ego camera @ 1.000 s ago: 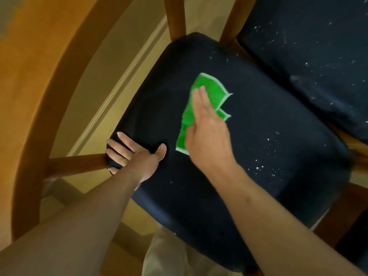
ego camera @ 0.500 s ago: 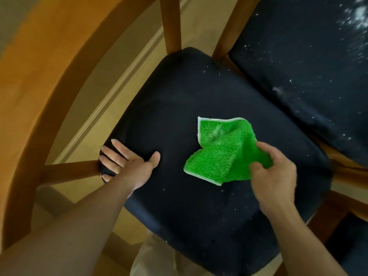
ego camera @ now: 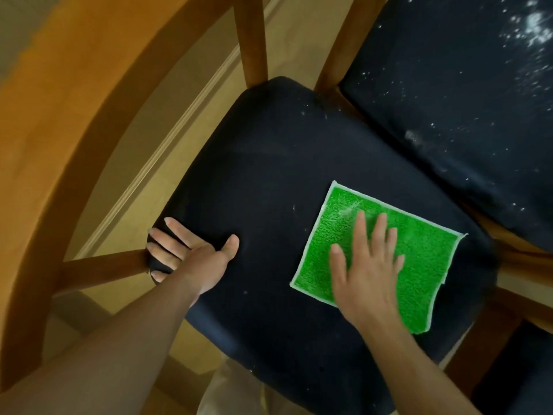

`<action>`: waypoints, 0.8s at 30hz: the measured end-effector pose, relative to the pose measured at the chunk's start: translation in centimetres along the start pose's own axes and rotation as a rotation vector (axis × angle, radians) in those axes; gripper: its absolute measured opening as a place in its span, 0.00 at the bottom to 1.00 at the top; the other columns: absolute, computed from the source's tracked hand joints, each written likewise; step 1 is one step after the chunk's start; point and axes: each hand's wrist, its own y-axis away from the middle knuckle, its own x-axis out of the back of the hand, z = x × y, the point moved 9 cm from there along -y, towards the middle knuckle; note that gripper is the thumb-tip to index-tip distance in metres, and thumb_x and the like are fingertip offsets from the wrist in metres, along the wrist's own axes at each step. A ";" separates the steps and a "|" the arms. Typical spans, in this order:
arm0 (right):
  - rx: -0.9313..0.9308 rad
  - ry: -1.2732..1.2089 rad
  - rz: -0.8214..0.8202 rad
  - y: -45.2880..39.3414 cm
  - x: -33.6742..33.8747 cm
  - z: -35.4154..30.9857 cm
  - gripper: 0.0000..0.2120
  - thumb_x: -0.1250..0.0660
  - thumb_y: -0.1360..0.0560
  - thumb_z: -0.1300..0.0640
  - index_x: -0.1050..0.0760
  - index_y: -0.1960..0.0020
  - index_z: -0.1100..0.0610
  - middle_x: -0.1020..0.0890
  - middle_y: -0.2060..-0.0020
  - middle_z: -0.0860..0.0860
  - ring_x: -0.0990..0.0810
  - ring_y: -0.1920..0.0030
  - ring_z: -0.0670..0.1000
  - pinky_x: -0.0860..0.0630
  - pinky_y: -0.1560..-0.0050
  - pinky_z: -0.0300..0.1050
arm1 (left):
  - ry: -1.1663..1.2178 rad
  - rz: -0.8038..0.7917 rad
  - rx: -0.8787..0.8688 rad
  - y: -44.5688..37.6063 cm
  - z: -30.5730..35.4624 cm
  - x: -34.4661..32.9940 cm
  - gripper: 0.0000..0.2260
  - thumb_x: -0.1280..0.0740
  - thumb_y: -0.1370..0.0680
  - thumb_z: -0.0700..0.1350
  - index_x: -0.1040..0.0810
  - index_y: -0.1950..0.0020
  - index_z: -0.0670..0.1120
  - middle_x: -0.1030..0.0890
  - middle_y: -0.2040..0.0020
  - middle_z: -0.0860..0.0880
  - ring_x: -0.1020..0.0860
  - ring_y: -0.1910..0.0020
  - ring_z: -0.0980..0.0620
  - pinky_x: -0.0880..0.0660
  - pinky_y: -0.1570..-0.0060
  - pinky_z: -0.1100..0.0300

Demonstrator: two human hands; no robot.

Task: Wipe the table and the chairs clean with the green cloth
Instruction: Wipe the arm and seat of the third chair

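The green cloth [ego camera: 419, 259] is lying spread flat on the right half of the dark chair seat [ego camera: 269, 181]. The right hand [ego camera: 368, 271] is pressing on it, palm down, fingers straight and splayed (nothing gripped). The left hand [ego camera: 191, 253] is resting flat at the seat's left edge, fingers extended over the rim. White specks are dotting the neighbouring seat [ego camera: 466, 94] at upper right.

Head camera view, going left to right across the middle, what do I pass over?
Curved wooden table edge → left hand resting on the near chair seat → green cloth with the right hand pressed flat on it → second chair seat, speckled with white dust.
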 end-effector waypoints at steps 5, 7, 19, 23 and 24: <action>-0.006 0.180 0.111 -3.9 -1.3 0.4 0.34 0.65 0.24 0.31 0.70 0.24 0.43 0.67 0.24 0.52 0.65 0.24 0.60 0.66 0.33 0.70 | 0.014 0.018 0.017 -1.3 -0.9 -0.6 0.53 0.41 0.34 0.75 0.84 0.42 0.56 0.82 0.39 0.55 0.75 0.33 0.51 0.64 0.31 0.42; 0.022 0.191 0.145 -6.5 0.4 1.4 0.33 0.63 0.23 0.31 0.65 0.23 0.42 0.61 0.22 0.50 0.61 0.23 0.59 0.64 0.32 0.71 | 0.036 0.046 0.007 -1.4 -0.8 -0.5 0.51 0.42 0.38 0.77 0.85 0.47 0.59 0.83 0.44 0.58 0.73 0.34 0.54 0.64 0.31 0.42; 0.643 0.329 -0.013 10.1 -10.7 -5.8 0.32 0.45 0.24 0.37 0.43 0.23 0.46 0.48 0.22 0.52 0.40 0.26 0.60 0.48 0.31 0.70 | -0.004 0.069 0.032 -1.8 -1.1 -0.8 0.55 0.40 0.33 0.74 0.78 0.32 0.50 0.78 0.31 0.47 0.73 0.30 0.48 0.62 0.30 0.41; 0.695 0.307 0.064 3.3 -5.7 -5.1 0.31 0.46 0.25 0.34 0.43 0.24 0.40 0.45 0.23 0.48 0.34 0.28 0.59 0.42 0.34 0.69 | -0.007 0.056 0.022 -1.9 -1.0 -0.9 0.54 0.39 0.31 0.72 0.77 0.30 0.48 0.77 0.30 0.46 0.72 0.29 0.48 0.63 0.30 0.42; 0.600 0.303 0.123 0.2 -3.6 -4.6 0.31 0.46 0.25 0.34 0.43 0.24 0.41 0.44 0.23 0.49 0.33 0.30 0.61 0.41 0.34 0.71 | -0.009 0.040 0.025 -2.0 -1.1 -1.1 0.54 0.40 0.31 0.73 0.77 0.30 0.48 0.77 0.30 0.48 0.72 0.29 0.48 0.64 0.31 0.42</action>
